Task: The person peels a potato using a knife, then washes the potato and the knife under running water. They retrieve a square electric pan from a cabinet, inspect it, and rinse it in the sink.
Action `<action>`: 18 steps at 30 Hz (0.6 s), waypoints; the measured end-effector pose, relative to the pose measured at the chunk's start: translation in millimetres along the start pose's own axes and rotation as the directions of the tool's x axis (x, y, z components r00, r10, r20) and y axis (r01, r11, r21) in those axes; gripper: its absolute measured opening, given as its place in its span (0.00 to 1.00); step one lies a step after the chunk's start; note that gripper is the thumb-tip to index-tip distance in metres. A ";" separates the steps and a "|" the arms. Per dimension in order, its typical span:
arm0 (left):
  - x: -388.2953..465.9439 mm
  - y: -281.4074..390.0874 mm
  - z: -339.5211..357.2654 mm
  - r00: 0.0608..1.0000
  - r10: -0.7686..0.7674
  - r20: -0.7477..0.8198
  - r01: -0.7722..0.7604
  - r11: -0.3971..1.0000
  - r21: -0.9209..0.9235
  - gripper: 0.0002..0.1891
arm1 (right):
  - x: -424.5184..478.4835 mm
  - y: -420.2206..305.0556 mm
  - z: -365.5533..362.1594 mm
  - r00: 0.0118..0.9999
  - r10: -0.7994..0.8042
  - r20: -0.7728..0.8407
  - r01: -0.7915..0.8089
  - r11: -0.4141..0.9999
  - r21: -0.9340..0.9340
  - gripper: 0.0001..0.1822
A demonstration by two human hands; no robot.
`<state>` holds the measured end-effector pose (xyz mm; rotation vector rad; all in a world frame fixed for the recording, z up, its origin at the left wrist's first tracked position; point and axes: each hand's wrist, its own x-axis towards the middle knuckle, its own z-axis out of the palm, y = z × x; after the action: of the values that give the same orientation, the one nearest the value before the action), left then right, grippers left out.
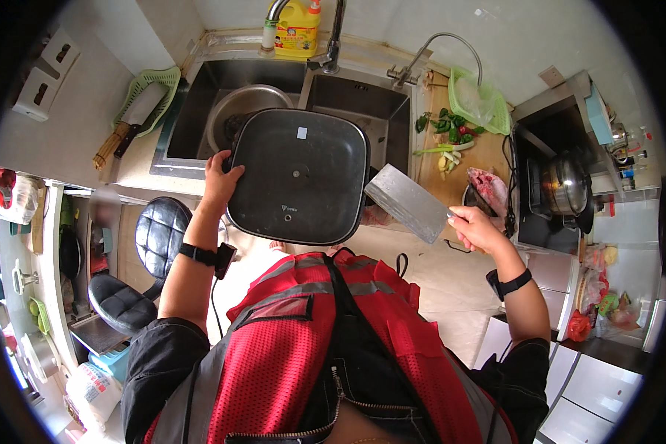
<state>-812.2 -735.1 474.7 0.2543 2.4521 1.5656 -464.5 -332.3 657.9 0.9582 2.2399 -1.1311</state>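
Note:
My left hand (221, 180) grips the left edge of a square black pan (297, 177), whose underside appears to face up, in front of the double sink. Its far part overlaps the sink's near edge. My right hand (472, 227) holds a cleaver (409, 202) by the handle, with the wide blade pointing left towards the pan's right edge; whether they touch I cannot tell. Behind the pan, a round metal basin (261, 91) sits in the left sink bowl. Green peppers (452, 125), cut scallion (447, 149) and raw meat (488, 188) lie on the counter at the right.
A green basket (164, 77) with another cleaver (144, 104) stands left of the sink. Beyond the sink are a faucet (333, 53) and a yellow jug (298, 30). A metal pot (563, 186) is on the stove at right. A black padded chair (161, 233) stands at left.

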 end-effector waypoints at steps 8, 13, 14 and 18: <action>-32.8 26.5 40.1 0.959 0.284 -0.018 -0.222 0.786 0.577 0.42 | 14.5 42.8 22.0 0.995 -0.086 -0.046 0.091 0.987 0.132 0.18; -77.0 94.4 107.6 0.866 0.290 0.408 -0.477 0.726 0.496 0.48 | 18.8 51.7 23.6 0.995 -0.087 -0.040 0.093 0.982 0.164 0.18; -88.4 107.5 122.0 0.846 0.246 0.473 -0.489 0.712 0.504 0.50 | 17.2 48.4 23.1 0.996 -0.083 -0.023 0.086 0.982 0.170 0.18; -108.0 129.0 155.2 0.774 0.220 0.594 -0.571 0.647 0.505 0.58 | 17.6 33.2 26.8 0.991 -0.134 0.012 0.130 0.979 0.158 0.16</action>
<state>-662.1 -574.6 538.5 1.2512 2.4959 0.4983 -449.0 -333.7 614.4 0.8622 2.2512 -1.3877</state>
